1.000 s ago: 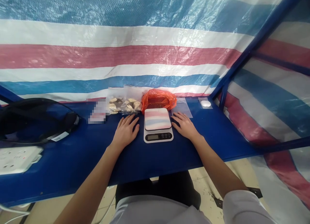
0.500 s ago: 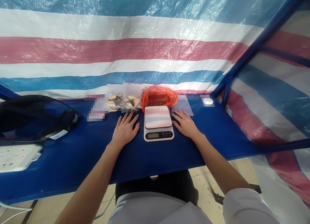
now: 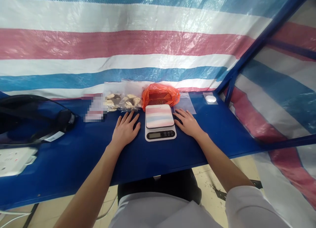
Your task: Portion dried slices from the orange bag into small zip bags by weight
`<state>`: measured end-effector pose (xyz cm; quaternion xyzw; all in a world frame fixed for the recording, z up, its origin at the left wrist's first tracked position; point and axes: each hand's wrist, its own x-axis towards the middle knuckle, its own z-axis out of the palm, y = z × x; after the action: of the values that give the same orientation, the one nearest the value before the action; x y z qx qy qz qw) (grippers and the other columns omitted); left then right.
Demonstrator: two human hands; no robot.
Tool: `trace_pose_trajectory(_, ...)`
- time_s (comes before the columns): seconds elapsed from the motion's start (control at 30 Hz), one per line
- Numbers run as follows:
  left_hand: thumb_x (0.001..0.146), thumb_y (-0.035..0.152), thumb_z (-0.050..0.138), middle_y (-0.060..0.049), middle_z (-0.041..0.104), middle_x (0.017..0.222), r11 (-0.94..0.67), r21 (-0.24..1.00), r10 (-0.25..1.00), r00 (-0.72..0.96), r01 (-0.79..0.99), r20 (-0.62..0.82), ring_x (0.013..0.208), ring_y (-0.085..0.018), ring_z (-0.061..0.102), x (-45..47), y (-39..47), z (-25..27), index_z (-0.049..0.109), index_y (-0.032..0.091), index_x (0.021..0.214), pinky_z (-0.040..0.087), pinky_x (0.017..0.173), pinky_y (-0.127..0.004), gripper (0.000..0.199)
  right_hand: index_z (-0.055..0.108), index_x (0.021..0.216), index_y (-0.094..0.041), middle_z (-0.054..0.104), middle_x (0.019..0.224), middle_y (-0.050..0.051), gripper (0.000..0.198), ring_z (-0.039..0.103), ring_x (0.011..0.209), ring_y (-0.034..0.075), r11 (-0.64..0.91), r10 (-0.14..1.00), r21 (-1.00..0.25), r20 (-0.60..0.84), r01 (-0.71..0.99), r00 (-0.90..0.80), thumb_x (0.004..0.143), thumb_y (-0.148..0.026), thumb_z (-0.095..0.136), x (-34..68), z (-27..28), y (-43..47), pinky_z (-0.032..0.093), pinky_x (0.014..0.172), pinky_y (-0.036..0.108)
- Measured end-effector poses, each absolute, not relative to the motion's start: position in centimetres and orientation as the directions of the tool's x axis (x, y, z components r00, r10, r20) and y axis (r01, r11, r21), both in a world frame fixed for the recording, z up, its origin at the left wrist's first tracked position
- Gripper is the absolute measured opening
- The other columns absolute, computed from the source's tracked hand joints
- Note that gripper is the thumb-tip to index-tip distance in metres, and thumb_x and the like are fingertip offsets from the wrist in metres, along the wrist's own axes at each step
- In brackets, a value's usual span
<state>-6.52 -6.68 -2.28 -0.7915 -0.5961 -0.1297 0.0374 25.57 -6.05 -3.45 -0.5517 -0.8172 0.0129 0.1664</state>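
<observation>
My left hand [image 3: 125, 129] lies flat on the blue table [image 3: 138, 162], fingers spread, holding nothing. To its right stands a white digital kitchen scale [image 3: 160, 122] with a shiny top plate and a blank-looking display. My right hand [image 3: 188, 122] rests open on the other side of the scale, its fingertips by the plate's edge and near a flat clear plastic bag [image 3: 189, 103]. Behind the scale sits an orange plastic bag [image 3: 160, 94], its mouth open and brownish contents hard to make out. Beyond my left fingertips are two clear bags of pale, sliced-looking pieces [image 3: 132, 101].
A small white oval object [image 3: 210, 99] sits on a clear bag at the back right. On the left are a black headset-like device [image 3: 61, 122], a white power strip [image 3: 16, 160] and a blurred-out packet [image 3: 95, 109]. Striped plastic sheeting [image 3: 123, 43] hangs behind the table.
The view has shifted slightly, so the things on the table appear a little higher and further left. Both hands stay flat in the same places beside the scale.
</observation>
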Motion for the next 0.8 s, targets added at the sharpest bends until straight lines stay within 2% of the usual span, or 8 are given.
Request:
trace_pose_trajectory(0.33, 0.101, 0.038, 0.036, -0.013, 0.045, 0.158, -0.272, 0.114, 0.944, 0.241, 0.956, 0.226, 0.148, -0.035, 0.040, -6.25, -6.76, -1.91, 0.055, 0.017, 0.147, 0.029, 0.122, -0.057, 0.054, 0.060, 0.140, -0.020, 0.052, 0.154, 0.009, 0.044, 0.042, 0.147, 0.030, 0.389, 0.907, -0.204, 0.257, 0.898, -0.335, 0.103, -0.036, 0.043, 25.66, -3.52, -6.07, 0.032, 0.123, 0.053)
trace_pose_trajectory(0.8, 0.100, 0.040, 0.037, -0.013, 0.047, 0.156, -0.300, 0.135, 0.924, 0.252, 0.944, 0.286, 0.146, -0.036, 0.042, -6.60, -6.58, -2.62, 0.057, 0.020, 0.144, 0.030, 0.121, -0.058, 0.053, 0.061, 0.139, -0.022, 0.053, 0.153, 0.010, 0.043, 0.044, 0.146, 0.029, 0.402, 0.899, -0.213, 0.276, 0.890, -0.340, 0.103, -0.037, 0.043, 25.76, -3.76, -5.96, 0.033, 0.122, 0.054)
